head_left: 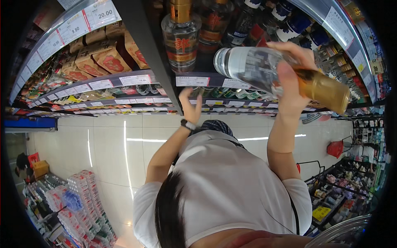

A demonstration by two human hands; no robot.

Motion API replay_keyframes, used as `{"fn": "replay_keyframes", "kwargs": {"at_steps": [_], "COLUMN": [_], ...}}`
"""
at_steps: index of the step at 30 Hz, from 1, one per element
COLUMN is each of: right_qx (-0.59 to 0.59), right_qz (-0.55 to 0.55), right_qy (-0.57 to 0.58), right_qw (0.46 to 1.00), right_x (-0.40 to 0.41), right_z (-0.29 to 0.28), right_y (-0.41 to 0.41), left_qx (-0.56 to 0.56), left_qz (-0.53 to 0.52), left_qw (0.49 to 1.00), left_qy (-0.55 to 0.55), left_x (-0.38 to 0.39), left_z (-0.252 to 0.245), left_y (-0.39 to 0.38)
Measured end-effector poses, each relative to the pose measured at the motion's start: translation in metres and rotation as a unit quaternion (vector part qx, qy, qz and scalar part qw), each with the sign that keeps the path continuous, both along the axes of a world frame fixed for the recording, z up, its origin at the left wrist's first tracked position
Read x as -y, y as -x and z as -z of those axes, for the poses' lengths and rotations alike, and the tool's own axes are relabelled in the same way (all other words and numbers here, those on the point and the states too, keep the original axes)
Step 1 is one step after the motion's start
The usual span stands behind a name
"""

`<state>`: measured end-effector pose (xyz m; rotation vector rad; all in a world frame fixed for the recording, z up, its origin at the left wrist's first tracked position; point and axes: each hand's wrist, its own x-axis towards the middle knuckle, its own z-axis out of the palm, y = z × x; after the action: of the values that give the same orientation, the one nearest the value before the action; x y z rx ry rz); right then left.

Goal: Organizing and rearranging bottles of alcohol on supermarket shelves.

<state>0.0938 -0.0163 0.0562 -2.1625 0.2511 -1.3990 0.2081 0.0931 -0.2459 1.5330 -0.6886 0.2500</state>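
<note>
My right hand [294, 74] grips a clear glass bottle [248, 62] around its shoulder and neck. The bottle is tilted, its base towards the shelf and its gold cap [328, 93] down to the right. Lower and to the left, my left hand [192, 107] has its fingers apart near the shelf front, holding nothing; a watch is on its wrist. Just behind, a clear bottle with a gold cap and red lettering [181, 43] stands upright on the shelf [214, 65]. Another gold-capped bottle [214, 28] is beside it.
A black shelf upright [149, 40] divides the bottles from brown paper packages [108, 59] on the left. Price-tag strips [192, 81] edge the shelves. Stacked shrink-wrapped bottle packs [77, 198] stand behind left. A red basket [335, 148] and a goods-filled display rack [341, 189] are at right.
</note>
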Motion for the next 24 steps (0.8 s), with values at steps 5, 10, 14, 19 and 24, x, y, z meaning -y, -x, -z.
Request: {"fn": "replay_keyframes", "kwargs": {"at_steps": [5,10,14,19,24], "right_qx": [0.008,-0.054,-0.043,-0.090,-0.103], "right_qz": [0.003,0.022,0.046,0.110,0.138], "right_qy": [0.011,-0.072,-0.020,-0.017,-0.032], "right_qw": [1.000,0.996,0.998,0.990,0.985], "right_x": [0.003,0.007,0.018,0.015,0.018], "right_z": [0.010,0.010,0.008,0.007,0.017], "right_y": [-0.037,-0.053,-0.062,-0.071,-0.078], "left_qx": [0.082,0.235,0.282,0.275,0.174], "left_qz": [0.232,0.169,0.052,0.005,0.003], "left_qw": [0.969,0.955,0.949,0.954,0.983], "left_qy": [-0.024,0.072,0.133,0.116,0.062], "left_x": [-0.033,-0.029,-0.016,0.009,0.025], "left_z": [-0.044,-0.145,-0.206,-0.248,-0.263], "left_y": [0.013,-0.008,-0.021,-0.038,-0.037]}}
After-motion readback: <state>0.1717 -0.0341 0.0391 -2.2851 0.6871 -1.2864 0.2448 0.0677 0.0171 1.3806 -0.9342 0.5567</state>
